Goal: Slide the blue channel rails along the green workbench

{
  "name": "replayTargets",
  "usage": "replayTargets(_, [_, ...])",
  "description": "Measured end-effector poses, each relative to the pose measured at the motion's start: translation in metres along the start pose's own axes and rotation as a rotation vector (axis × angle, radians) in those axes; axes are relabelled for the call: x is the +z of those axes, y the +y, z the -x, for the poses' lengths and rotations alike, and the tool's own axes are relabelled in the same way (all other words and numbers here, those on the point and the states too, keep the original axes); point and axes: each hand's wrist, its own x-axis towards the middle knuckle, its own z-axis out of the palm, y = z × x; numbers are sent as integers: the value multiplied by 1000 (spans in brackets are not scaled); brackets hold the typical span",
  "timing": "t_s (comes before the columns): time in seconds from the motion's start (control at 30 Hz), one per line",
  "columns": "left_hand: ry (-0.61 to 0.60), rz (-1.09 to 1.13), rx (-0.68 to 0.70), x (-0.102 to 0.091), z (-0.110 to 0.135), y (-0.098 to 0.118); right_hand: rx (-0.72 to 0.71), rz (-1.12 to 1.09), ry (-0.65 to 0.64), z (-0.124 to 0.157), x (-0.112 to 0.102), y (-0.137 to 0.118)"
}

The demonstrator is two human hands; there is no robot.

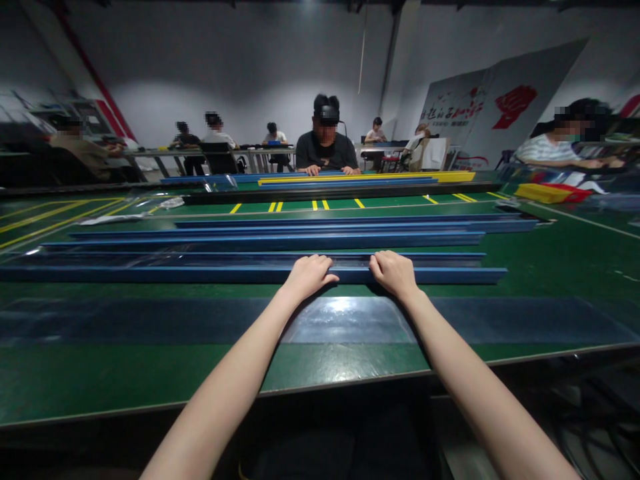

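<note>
- Large hall, grey walls; long green table (150, 373) with yellow floor-style markings.
- Clear plastic strip (350, 320) lies along the near edge.
- Several long blue rails lie side by side; nearest blue rail (200, 274) runs across, just beyond the strip.
- Left hand (307, 275) and right hand (393, 271) curl over that rail, fingers gripping its top, a little apart.
- Person opposite (325, 150) seated, hands on a yellow rail (400, 177).
</note>
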Motion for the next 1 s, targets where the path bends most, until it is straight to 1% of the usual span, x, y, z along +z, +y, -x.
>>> replayTargets(0.23, [-6, -1, 2, -2, 0, 1, 60, 8, -131, -2, -5, -1])
replayTargets(0.4, [-11, 9, -12, -4, 1, 1, 65, 30, -176, -4, -6, 0])
replayTargets(0.63, [27, 9, -53, -6, 2, 2, 31, 46, -194, -5, -7, 2])
replayTargets(0.77, [22, 14, -32, -6, 1, 3, 38, 63, -200, -5, -10, 6])
replayTargets(0.87, [7, 20, -6, -6, 0, 4, 76, 75, -211, -4, -11, 13])
replayTargets(1.0, [-5, 28, 13, -8, 0, 5, 160, 90, -210, -2, -11, 22])
